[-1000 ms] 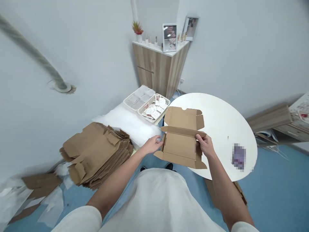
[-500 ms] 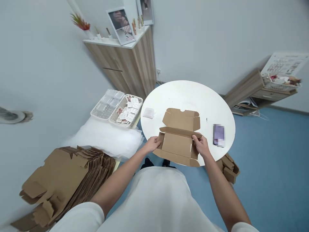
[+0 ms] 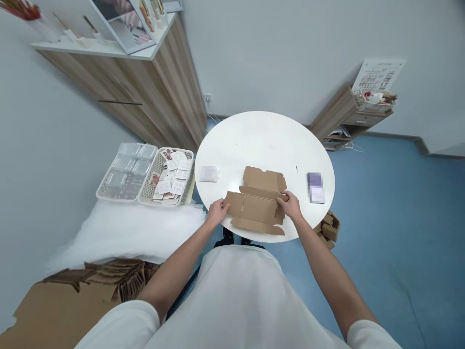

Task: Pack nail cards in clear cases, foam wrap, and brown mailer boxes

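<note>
At the table (image 3: 269, 138), left hand (image 3: 217, 212) and right hand (image 3: 291, 205) pinch cardboard (image 3: 258, 208).

Left hand (image 3: 218, 212): fingertips partly hidden behind the cardboard blank (image 3: 259, 208). Right hand (image 3: 291, 204): fingertips partly hidden at the blank's right flaps. Table (image 3: 265, 140): area behind the blank is covered from my sight. Purple-and-white item (image 3: 316, 187): pixelated; I cannot identify it. Dark speck (image 3: 297, 168): too small to identify. Slips (image 3: 174, 177) in the basket (image 3: 147, 191): print too small to read. Framed picture (image 3: 131, 29), plant (image 3: 22, 10): cut off at top. Cardboard stack (image 3: 65, 310): cut off at lower left. Shoes (image 3: 228, 234): partly hidden. Floor-level cardboard pieces (image 3: 330, 230): partly hidden by the tabletop.
</note>
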`<state>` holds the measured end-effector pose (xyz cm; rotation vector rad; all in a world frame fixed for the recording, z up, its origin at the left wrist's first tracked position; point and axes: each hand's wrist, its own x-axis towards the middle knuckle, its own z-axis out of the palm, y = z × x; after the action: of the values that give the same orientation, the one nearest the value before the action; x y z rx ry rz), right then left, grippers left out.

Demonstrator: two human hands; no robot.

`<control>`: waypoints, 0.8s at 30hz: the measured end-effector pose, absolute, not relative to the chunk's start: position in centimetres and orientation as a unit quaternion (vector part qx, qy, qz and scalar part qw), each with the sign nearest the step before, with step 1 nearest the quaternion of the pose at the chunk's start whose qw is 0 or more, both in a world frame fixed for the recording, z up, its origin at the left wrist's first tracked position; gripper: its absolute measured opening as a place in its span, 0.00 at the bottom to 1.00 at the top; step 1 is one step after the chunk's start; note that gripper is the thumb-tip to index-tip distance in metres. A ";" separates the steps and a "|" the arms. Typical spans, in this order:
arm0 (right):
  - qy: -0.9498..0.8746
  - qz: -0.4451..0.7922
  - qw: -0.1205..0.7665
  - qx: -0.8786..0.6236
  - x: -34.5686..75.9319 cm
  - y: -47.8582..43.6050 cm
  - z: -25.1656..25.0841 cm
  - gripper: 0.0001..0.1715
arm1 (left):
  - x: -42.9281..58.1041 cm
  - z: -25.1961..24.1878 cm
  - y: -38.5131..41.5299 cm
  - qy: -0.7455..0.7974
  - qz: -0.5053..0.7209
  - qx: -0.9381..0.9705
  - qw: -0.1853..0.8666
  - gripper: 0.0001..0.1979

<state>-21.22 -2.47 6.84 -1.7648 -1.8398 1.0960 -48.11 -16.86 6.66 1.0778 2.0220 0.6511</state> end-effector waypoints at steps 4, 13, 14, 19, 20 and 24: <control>-0.611 0.400 0.177 -0.659 -22.4 -1.7 5.6 0.16 | -49.0 5.4 -16.2 0.789 0.236 0.426 0.374 0.10; -0.580 0.477 0.186 -0.633 -22.3 -1.8 3.9 0.23 | -48.9 3.6 -14.6 0.773 0.220 0.421 0.422 0.10; -0.594 0.477 0.171 -0.625 -22.2 -1.6 3.9 0.24 | -48.8 3.5 -14.4 0.769 0.218 0.420 0.430 0.10; -0.622 0.430 0.108 -0.645 -21.0 0.3 4.4 0.34 | -48.1 4.0 -14.6 0.796 0.204 0.415 0.390 0.22; -0.624 0.428 0.104 -0.646 -20.7 0.9 4.4 0.35 | -47.7 4.4 -14.8 0.804 0.209 0.431 0.352 0.24; -0.614 0.459 0.110 -0.633 -20.1 3.7 4.3 0.34 | -45.1 6.2 -15.9 0.754 0.210 0.581 0.223 0.28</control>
<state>-20.15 3.73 4.33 -1.8602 -1.8035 1.3478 -45.13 -15.90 6.22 1.6030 2.0826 0.5804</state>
